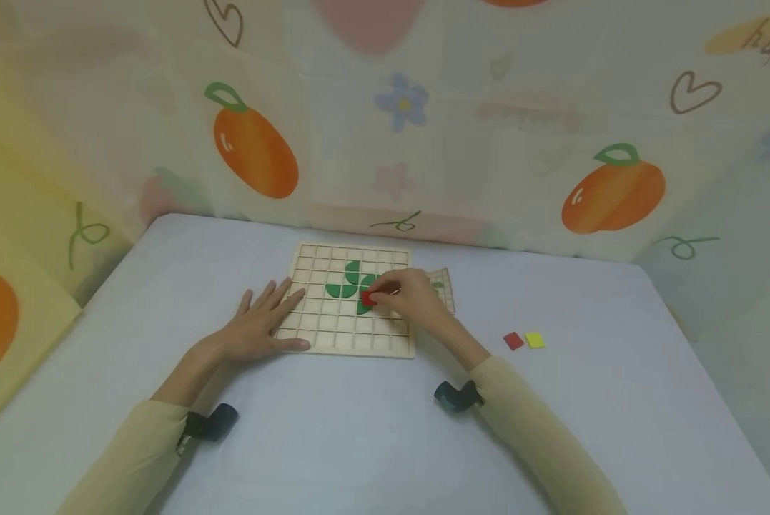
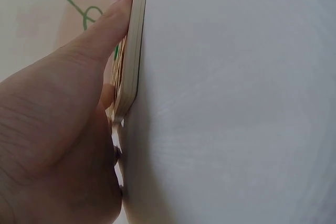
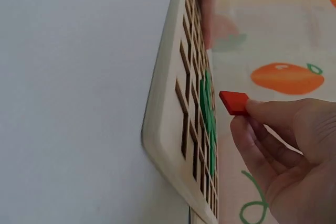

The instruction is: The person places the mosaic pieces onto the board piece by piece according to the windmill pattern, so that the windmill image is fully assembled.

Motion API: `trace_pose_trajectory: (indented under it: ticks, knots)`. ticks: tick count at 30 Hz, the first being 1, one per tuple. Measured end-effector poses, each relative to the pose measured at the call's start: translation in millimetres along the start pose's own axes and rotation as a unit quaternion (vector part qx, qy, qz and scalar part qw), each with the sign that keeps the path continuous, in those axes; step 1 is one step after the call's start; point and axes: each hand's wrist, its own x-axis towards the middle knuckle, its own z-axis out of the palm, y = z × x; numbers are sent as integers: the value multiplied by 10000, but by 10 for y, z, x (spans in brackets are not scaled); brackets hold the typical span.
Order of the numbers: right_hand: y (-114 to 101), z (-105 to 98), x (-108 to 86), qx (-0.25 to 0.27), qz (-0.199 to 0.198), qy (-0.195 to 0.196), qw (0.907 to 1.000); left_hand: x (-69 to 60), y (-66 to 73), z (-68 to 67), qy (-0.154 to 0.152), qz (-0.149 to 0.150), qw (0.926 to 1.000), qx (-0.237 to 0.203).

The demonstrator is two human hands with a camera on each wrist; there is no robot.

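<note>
A wooden grid board lies on the white table, with several green quarter-round tiles set in its middle squares. My right hand pinches a red square tile between thumb and fingers, just above the board and the green tiles. In the right wrist view a gap shows between that tile and the board. My left hand lies spread along the board's left side, its fingers straight. The thumb rests at the board's near edge in the left wrist view.
A small pattern card with a printed grid sits at the board's right edge, partly behind my right hand. Farther right lie a red tile and a yellow tile. A printed cloth hangs behind the table.
</note>
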Motion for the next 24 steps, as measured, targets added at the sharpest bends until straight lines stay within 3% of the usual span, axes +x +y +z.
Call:
trace_pose_trajectory:
  ticks: [9,18,24]
  knots:
    - [-40,170,138,363,139,-236,9990,-3,-4,4,96,111,9999,-70]
    - [-124,288,137,-101,212,-283,9993,31,-104,82,178,122,9998,-50]
    - [-177,314,136,-333,175,-283,9989,9,-49,41,123,140,9998,-96]
